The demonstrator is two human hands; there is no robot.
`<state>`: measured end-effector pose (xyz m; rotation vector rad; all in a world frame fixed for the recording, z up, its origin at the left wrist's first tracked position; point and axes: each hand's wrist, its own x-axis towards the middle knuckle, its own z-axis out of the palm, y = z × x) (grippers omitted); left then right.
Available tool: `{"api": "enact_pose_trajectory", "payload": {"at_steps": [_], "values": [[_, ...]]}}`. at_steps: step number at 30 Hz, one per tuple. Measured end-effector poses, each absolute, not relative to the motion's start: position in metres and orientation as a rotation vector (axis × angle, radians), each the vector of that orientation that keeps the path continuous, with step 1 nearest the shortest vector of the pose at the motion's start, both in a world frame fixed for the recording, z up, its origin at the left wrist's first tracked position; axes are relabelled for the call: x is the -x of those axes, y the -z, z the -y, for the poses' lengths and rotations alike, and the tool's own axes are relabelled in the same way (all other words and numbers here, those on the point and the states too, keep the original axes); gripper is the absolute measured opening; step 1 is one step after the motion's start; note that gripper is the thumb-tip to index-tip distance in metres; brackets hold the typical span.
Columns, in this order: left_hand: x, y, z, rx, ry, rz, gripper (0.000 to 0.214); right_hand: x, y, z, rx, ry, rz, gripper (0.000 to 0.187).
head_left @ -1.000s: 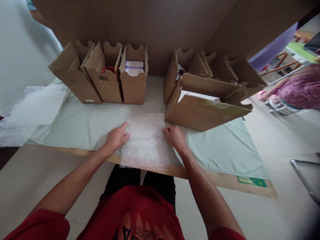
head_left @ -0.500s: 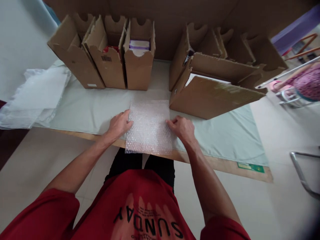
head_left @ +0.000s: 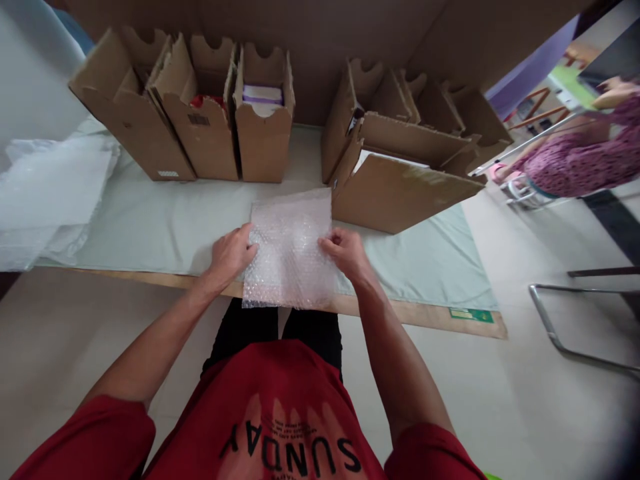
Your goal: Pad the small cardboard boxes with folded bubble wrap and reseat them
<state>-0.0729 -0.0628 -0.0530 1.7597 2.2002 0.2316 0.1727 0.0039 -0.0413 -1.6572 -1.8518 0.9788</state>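
A clear bubble wrap sheet [head_left: 290,250], roughly square, spans the space between my hands, its near edge reaching over the table's front edge. Whether it is a single sheet or a pouch, I cannot tell. My left hand [head_left: 233,253] pinches its left edge, thumb on top. On the opposite edge, my right hand [head_left: 345,250] grips it between thumb and curled fingers. Just beyond my right hand stands a wide cardboard file box [head_left: 400,193] with white papers inside.
Three upright cardboard boxes [head_left: 263,143] stand at the back left, holding red and purple-white items. More cardboard boxes [head_left: 370,93] are at the back right. Clear plastic sheets [head_left: 55,193] pile up on the left. A person in pink [head_left: 575,157] sits at the right, near a metal frame [head_left: 545,320].
The bubble wrap's far right corner has risen and the sheet now tilts slightly. Both hands still grip its sides. The whole view has shifted, showing more of the room at right.
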Motion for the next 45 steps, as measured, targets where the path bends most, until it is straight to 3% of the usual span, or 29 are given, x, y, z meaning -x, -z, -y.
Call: {"api": "enact_pose_trajectory", "payload": {"at_steps": [5, 11, 17, 20, 22, 26, 30, 37, 45], "values": [[0.061, 0.051, 0.059, -1.606, -0.68, -1.986, 0.049, -0.182, -0.017, 0.01, 1.275, -1.306, 1.54, 0.03], [0.043, 0.02, 0.05, -1.055, -1.092, -1.146, 0.059, -0.151, -0.091, 0.029, 1.196, -1.013, 1.891, 0.033], [0.085, 0.02, 0.057, -0.632, -1.073, -1.067, 0.089, -0.076, -0.064, 0.037, 1.057, -1.035, 2.2, 0.055], [0.113, 0.037, 0.07, -0.436, -1.109, -1.036, 0.1, -0.075, -0.041, 0.026, 1.047, -1.188, 2.143, 0.052], [0.124, 0.044, 0.075, -0.37, -1.122, -1.066, 0.093, -0.094, -0.025, 0.013, 1.158, -1.162, 2.078, 0.043], [0.122, 0.044, 0.072, -0.391, -1.074, -1.205, 0.057, -0.156, 0.01, 0.0, 1.665, -0.755, 2.098, 0.027], [0.108, 0.039, 0.061, -0.594, -0.988, -1.371, 0.059, -0.201, 0.04, 0.01, 1.993, -0.6, 2.104, 0.03], [0.093, 0.05, 0.037, -1.165, -0.711, -1.821, 0.045, -0.198, 0.05, -0.002, 2.069, -0.582, 2.066, 0.039], [0.086, 0.051, 0.001, -1.544, -0.466, -2.063, 0.028, -0.192, 0.051, -0.01, 1.968, -0.652, 2.076, 0.027]]}}
